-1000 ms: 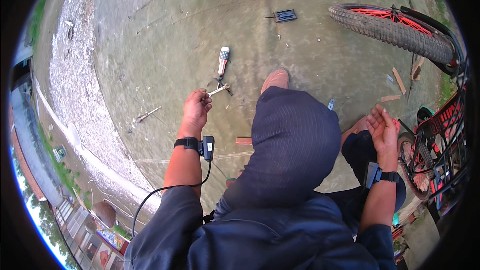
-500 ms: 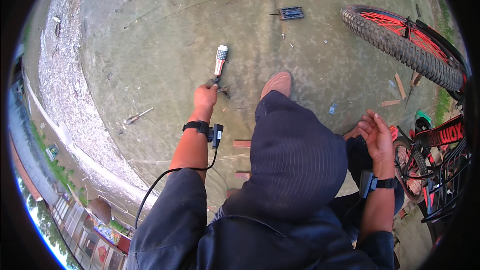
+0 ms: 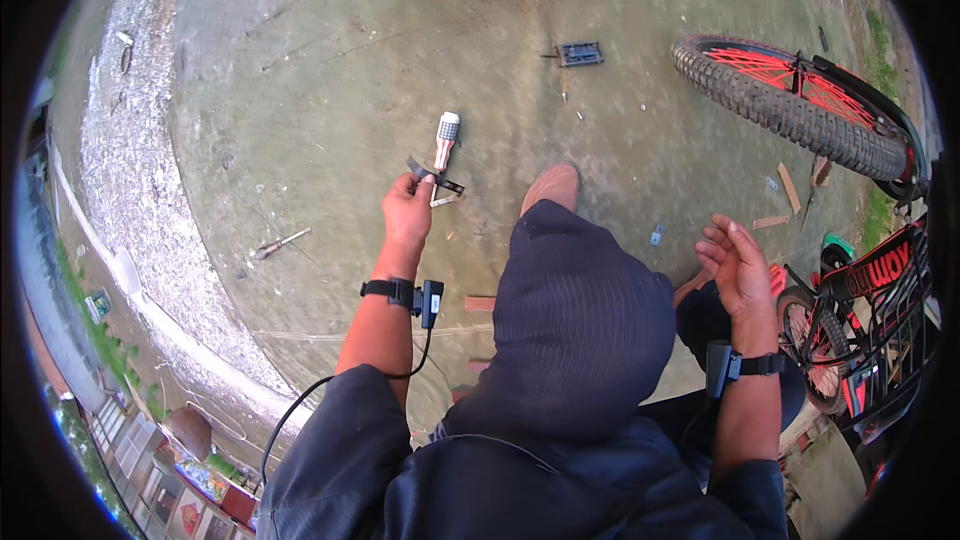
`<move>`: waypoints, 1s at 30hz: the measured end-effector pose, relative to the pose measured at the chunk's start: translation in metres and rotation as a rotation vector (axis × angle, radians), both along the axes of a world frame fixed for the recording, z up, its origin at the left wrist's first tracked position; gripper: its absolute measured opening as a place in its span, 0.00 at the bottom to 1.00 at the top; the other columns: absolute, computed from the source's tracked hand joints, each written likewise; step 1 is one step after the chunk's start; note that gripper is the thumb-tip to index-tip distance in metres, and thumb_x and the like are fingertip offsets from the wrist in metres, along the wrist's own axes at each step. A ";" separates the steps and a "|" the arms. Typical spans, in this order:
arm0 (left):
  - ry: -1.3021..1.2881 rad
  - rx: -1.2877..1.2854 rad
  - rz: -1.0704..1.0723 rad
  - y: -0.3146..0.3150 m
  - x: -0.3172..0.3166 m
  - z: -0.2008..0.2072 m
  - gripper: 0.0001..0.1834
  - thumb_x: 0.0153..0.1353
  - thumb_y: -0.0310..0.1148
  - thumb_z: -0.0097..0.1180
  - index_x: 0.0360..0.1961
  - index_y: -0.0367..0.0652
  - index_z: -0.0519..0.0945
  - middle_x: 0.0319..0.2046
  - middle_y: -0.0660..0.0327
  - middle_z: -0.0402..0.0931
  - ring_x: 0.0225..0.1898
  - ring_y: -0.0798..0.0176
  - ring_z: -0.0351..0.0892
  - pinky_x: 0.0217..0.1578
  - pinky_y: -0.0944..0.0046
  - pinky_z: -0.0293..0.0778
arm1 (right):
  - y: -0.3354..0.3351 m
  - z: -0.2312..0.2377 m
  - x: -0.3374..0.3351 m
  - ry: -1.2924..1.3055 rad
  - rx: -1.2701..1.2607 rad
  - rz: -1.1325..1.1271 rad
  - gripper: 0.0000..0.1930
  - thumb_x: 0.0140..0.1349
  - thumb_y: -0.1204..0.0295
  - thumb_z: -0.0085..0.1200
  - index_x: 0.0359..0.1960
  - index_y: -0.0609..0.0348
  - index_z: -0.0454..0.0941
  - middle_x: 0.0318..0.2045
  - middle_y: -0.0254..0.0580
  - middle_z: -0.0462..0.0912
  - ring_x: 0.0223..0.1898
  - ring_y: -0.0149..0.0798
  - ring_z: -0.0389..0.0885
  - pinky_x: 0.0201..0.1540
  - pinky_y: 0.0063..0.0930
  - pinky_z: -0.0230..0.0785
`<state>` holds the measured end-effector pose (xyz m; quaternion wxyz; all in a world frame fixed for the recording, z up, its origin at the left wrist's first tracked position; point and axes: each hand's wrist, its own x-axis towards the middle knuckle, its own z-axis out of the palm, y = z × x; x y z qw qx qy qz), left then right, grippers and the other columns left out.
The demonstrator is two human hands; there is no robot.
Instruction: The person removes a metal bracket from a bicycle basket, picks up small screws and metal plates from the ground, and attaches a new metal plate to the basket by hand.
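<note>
Ground (image 3: 330, 120): grey-green concrete; a pale gravel strip (image 3: 135, 140) runs along its left edge.
Bicycle wheel (image 3: 775, 100): knobbly tyre, red spokes, near the ground's upper right edge; well apart from both hands.
Left hand (image 3: 406, 215): thumb and fingers pinch the black curved part (image 3: 450, 184); one second ago this hand held the wrench (image 3: 446, 201).
Right hand (image 3: 742, 270): holding nothing; palm up, fingers loosely curled, pose little changed.
Red-and-white handle (image 3: 446, 135): on the ground just beyond the left hand, towards the far edge; apparently unmoved.
Black curved part: at the left fingertips, left of the ground's middle; cannot tell whether fully clear of the concrete. Handling seems to have passed to it from the wrench.
Wrench: now out of the grip, just beside the left fingers, partly hidden.
</note>
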<state>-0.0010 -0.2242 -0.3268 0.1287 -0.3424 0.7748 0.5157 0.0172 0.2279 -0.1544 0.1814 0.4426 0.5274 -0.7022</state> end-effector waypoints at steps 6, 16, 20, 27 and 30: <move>0.397 -0.066 -0.326 0.013 -0.011 0.105 0.08 0.60 0.31 0.60 0.35 0.37 0.79 0.23 0.69 0.71 0.26 0.76 0.64 0.27 0.71 0.64 | -0.023 0.026 -0.009 0.161 -0.080 0.048 0.17 0.67 0.65 0.50 0.51 0.63 0.74 0.38 0.46 0.81 0.37 0.41 0.83 0.43 0.33 0.75; 0.964 -0.415 -0.760 0.055 -0.015 0.297 0.09 0.49 0.23 0.64 0.31 0.42 0.77 0.20 0.58 0.67 0.22 0.53 0.70 0.22 0.59 0.66 | -0.075 0.142 -0.007 0.592 -0.093 0.406 0.18 0.67 0.65 0.50 0.51 0.66 0.74 0.39 0.45 0.81 0.40 0.39 0.82 0.48 0.33 0.73; 1.099 -0.432 -0.907 0.079 0.001 0.345 0.09 0.47 0.22 0.63 0.31 0.43 0.80 0.20 0.58 0.67 0.21 0.54 0.69 0.20 0.59 0.64 | -0.108 0.187 0.004 0.809 -0.079 0.571 0.15 0.65 0.68 0.52 0.49 0.66 0.76 0.39 0.42 0.82 0.41 0.35 0.81 0.47 0.29 0.72; 1.229 -0.438 -1.103 0.121 0.038 0.390 0.11 0.46 0.26 0.66 0.32 0.44 0.79 0.20 0.60 0.66 0.19 0.54 0.70 0.18 0.59 0.64 | -0.110 0.230 0.027 0.933 -0.106 0.587 0.15 0.65 0.71 0.52 0.51 0.64 0.76 0.38 0.37 0.82 0.37 0.28 0.80 0.37 0.21 0.70; 1.267 -0.387 -1.147 0.136 0.051 0.402 0.11 0.46 0.26 0.66 0.32 0.44 0.78 0.20 0.59 0.67 0.19 0.54 0.70 0.18 0.59 0.64 | -0.100 0.230 0.045 0.951 -0.144 0.510 0.14 0.66 0.71 0.51 0.51 0.63 0.76 0.36 0.37 0.82 0.35 0.26 0.80 0.33 0.18 0.67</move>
